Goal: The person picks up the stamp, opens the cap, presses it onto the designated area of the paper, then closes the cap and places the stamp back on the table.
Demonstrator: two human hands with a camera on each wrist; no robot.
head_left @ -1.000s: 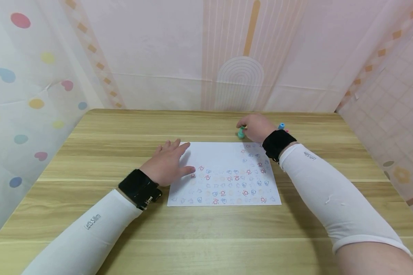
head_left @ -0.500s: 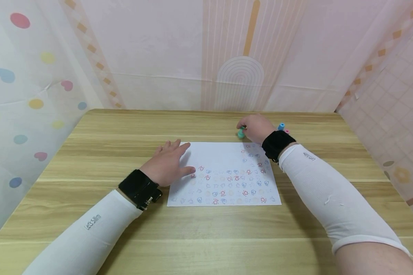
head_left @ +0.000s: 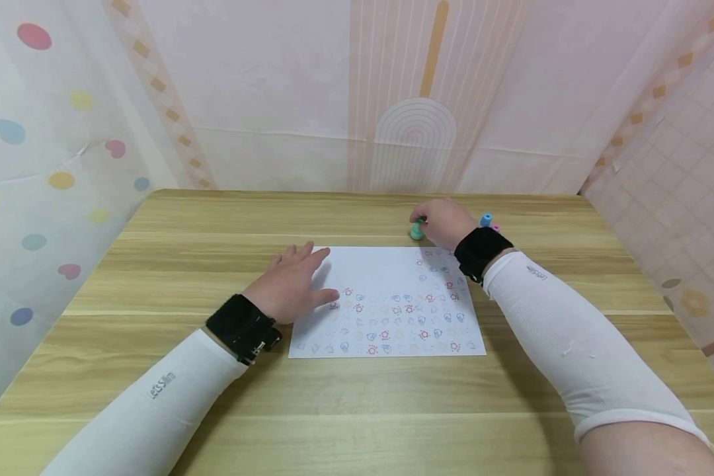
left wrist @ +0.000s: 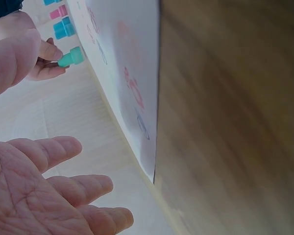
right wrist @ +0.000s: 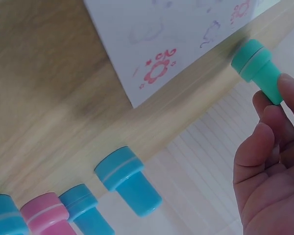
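A white sheet of paper (head_left: 387, 301) printed with small red and blue stamp marks lies on the wooden table (head_left: 155, 264). My left hand (head_left: 291, 284) rests flat on the sheet's left edge, fingers straight. Beyond the sheet's far right corner my right hand (head_left: 443, 221) pinches a small green stamp (head_left: 416, 230) that stands on the table. The right wrist view shows the green stamp (right wrist: 257, 68) held at its top by fingertips (right wrist: 289, 88), close to the paper's (right wrist: 152, 29) edge. In the left wrist view the green stamp (left wrist: 71, 57) sits far off beyond my open palm.
More stamps stand in a row to the right of my right hand: blue ones (right wrist: 127, 181) and a pink one (right wrist: 46, 213), also seen in the head view as a blue stamp (head_left: 486, 219). Patterned curtain walls enclose the table on three sides.
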